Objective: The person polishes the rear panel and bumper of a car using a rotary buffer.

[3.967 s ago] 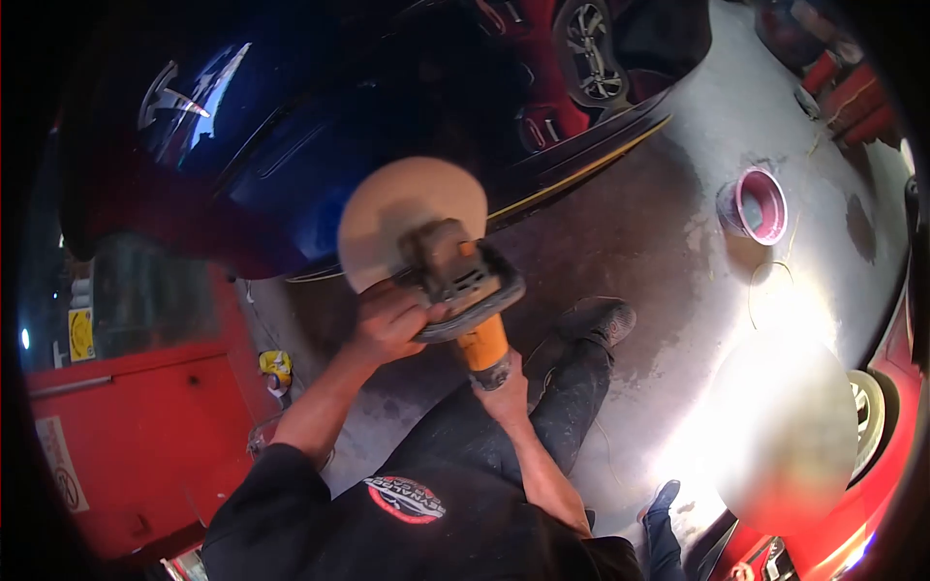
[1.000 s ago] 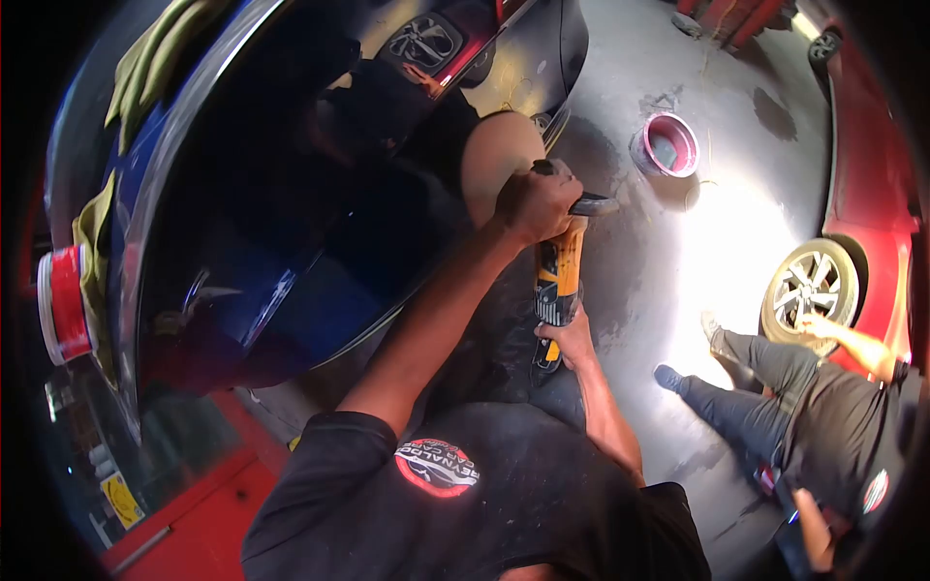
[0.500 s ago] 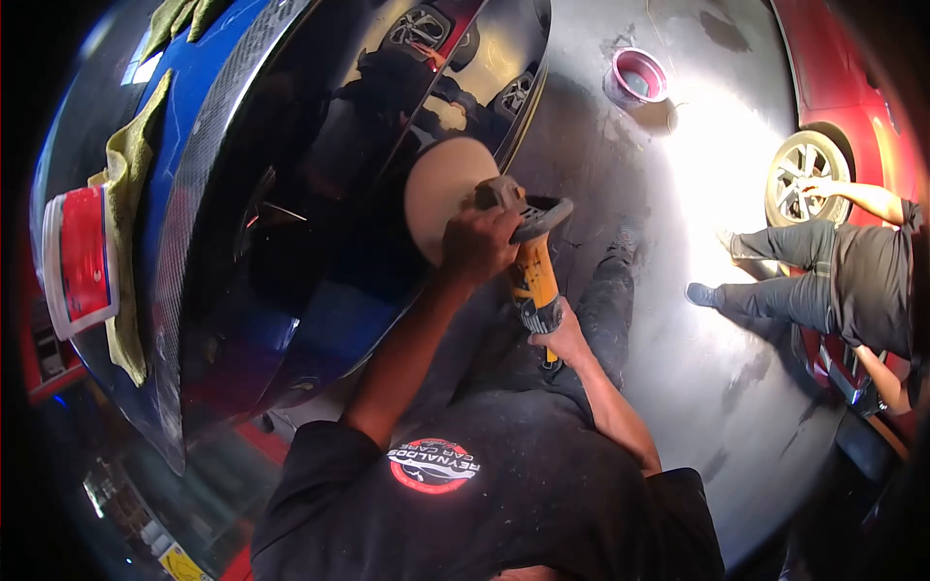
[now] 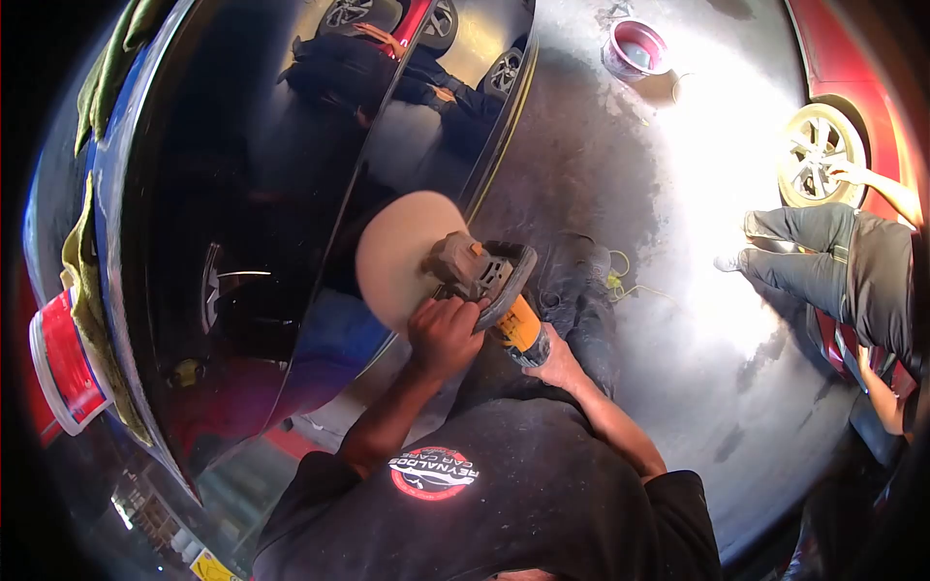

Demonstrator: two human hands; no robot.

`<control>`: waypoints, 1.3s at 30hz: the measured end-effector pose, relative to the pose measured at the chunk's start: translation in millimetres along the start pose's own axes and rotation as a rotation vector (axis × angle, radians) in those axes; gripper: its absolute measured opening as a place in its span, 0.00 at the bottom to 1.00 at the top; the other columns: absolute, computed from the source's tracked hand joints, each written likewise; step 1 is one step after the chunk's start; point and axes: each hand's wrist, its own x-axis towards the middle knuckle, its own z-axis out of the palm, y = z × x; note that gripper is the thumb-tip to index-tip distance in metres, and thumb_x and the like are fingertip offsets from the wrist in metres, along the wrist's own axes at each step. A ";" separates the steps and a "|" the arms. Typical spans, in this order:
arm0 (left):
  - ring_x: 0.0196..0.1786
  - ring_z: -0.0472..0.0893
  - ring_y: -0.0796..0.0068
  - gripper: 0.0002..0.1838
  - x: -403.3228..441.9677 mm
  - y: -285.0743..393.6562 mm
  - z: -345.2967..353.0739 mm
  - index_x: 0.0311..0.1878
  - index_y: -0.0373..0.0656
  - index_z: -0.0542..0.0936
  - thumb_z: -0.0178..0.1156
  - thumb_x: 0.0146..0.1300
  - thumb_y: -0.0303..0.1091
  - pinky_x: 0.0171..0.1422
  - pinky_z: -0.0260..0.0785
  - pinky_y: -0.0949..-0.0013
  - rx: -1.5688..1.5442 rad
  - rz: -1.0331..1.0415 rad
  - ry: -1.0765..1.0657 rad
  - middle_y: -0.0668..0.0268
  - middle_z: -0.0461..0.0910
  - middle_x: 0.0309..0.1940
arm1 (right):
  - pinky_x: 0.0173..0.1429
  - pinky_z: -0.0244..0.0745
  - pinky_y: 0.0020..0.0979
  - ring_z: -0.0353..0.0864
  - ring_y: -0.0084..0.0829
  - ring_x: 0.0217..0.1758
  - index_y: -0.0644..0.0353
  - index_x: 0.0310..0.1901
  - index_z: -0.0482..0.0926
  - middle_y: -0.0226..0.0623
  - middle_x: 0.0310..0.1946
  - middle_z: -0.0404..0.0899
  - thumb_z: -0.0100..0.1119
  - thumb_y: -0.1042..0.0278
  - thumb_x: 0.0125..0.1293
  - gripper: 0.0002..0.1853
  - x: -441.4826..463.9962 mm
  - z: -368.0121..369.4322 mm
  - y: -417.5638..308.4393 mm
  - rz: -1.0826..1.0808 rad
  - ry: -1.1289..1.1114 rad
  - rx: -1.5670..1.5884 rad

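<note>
A yellow-and-black car polisher (image 4: 518,326) is held in front of my body. Its round, pale pad (image 4: 405,259) faces the glossy dark car panel (image 4: 242,184) and seems to lie against it; the contact edge is hidden. My left hand (image 4: 448,334) is closed around the front of the polisher, near its head and the black loop handle (image 4: 518,286). Wrapped around the rear of the yellow body is my right hand (image 4: 554,363). The panel mirrors a red car and people.
Folded yellowish towels (image 4: 85,310) and a red-and-white tub (image 4: 68,360) sit on the car at the left. A pink bucket (image 4: 635,50) stands on the grey floor. At right, another person (image 4: 852,261) reaches to the wheel (image 4: 821,155) of a red car. A thin yellow cord (image 4: 620,276) lies nearby.
The polisher and both my hands have shifted down in view, with the pad and left hand also further left. The camera view has turned a little. My grip looks the same.
</note>
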 end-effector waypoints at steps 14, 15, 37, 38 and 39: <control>0.22 0.76 0.64 0.15 162.6 1.9 70.3 0.24 0.49 0.74 0.75 0.54 0.31 0.28 0.65 0.59 0.089 0.016 0.015 0.68 0.71 0.19 | 0.69 0.74 0.37 0.82 0.34 0.60 0.62 0.62 0.70 0.39 0.53 0.82 0.83 0.75 0.40 0.44 87.5 -114.6 -31.6 -0.033 0.006 0.152; 0.22 0.76 0.62 0.16 178.8 2.8 75.3 0.24 0.48 0.74 0.75 0.54 0.30 0.28 0.65 0.58 0.085 0.004 0.023 0.67 0.72 0.20 | 0.68 0.75 0.37 0.83 0.35 0.60 0.62 0.63 0.70 0.41 0.53 0.83 0.83 0.75 0.41 0.44 93.4 -128.7 -39.7 -0.035 0.000 0.132; 0.26 0.82 0.58 0.10 261.4 14.1 134.3 0.30 0.49 0.81 0.74 0.47 0.29 0.31 0.73 0.57 0.156 -0.109 0.007 0.66 0.79 0.23 | 0.67 0.77 0.38 0.85 0.39 0.60 0.62 0.63 0.70 0.44 0.53 0.85 0.81 0.75 0.43 0.43 137.8 -232.1 -45.9 -0.038 -0.074 0.132; 0.26 0.82 0.58 0.10 273.4 12.0 135.1 0.31 0.50 0.81 0.74 0.47 0.30 0.31 0.73 0.56 0.155 -0.096 0.022 0.66 0.79 0.23 | 0.67 0.77 0.38 0.85 0.39 0.60 0.63 0.63 0.70 0.44 0.53 0.85 0.81 0.75 0.43 0.43 146.8 -234.2 -46.9 -0.067 -0.052 0.143; 0.26 0.82 0.57 0.10 284.4 9.4 137.2 0.29 0.49 0.80 0.74 0.49 0.30 0.30 0.73 0.56 0.148 -0.084 0.051 0.65 0.79 0.23 | 0.67 0.77 0.38 0.85 0.39 0.60 0.63 0.63 0.70 0.44 0.53 0.85 0.81 0.75 0.43 0.42 156.0 -236.0 -48.3 -0.096 -0.031 0.154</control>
